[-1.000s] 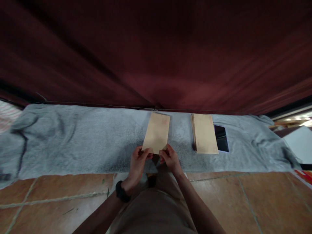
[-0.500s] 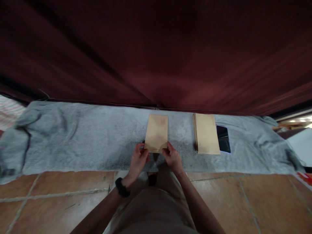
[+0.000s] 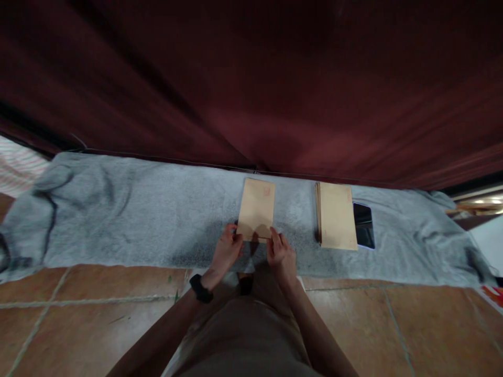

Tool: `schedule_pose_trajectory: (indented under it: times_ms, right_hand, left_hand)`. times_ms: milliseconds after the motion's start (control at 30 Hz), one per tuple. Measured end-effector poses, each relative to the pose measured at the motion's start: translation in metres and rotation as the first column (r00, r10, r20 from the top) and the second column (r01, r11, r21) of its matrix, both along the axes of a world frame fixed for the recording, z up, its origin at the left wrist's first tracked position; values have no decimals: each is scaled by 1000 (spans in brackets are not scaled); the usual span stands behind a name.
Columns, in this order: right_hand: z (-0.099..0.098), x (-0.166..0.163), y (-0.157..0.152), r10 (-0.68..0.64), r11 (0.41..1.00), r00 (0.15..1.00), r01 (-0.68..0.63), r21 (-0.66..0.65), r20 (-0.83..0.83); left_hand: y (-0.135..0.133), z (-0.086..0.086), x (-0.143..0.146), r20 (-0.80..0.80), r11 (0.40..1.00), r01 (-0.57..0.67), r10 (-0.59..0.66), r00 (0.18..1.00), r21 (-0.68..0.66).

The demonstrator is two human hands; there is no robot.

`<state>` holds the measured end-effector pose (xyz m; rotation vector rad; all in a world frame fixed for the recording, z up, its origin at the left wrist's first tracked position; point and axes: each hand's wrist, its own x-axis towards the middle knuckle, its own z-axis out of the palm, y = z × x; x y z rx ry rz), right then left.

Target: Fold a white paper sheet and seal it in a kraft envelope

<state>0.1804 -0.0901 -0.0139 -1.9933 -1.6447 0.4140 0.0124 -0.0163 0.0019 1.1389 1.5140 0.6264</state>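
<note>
A tan paper envelope (image 3: 257, 207) with a small reddish print near its top right corner lies in front of me on the grey cloth (image 3: 168, 214). My left hand (image 3: 228, 247) pinches its lower left corner between thumb and fingers. At the lower right corner, my right hand (image 3: 280, 252) has its fingers closed on the edge. The envelope's near edge shows a narrow fold line between the two hands. To the right sits a stack of similar envelopes (image 3: 337, 215), which neither hand touches.
A dark phone (image 3: 363, 225) lies beside the stack, partly tucked against its right side. Behind the cloth hangs a dark red curtain (image 3: 251, 115). Orange floor tiles (image 3: 118, 314) show along the near edge. Striped fabric (image 3: 19, 165) is at the far left.
The envelope now lies slightly farther up and right in view, turned a little clockwise, with both hands still at its near corners. The whole view has tilted slightly.
</note>
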Motion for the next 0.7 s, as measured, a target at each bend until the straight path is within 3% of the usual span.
schedule_pose_trajectory:
  times_ms: [100,233,567,700]
  right_hand:
    - [-2,-7,-4,196,971,981,-192,142,-12]
    - [-8,-18,-8,376,912,926,-374,169,22]
    - [-12,-20,-12,411,902,904,-422,90,115]
    - [-11,-20,-11,420,898,898,-432,82,128]
  left_hand:
    - [0,1,1,-97,998,29,-23,995,55]
    - [0,4,2,-422,975,165,-88,902,150]
    - [-8,6,1,-773,907,399,-154,616,137]
    - [-13,4,-3,-806,832,514,-149,573,211]
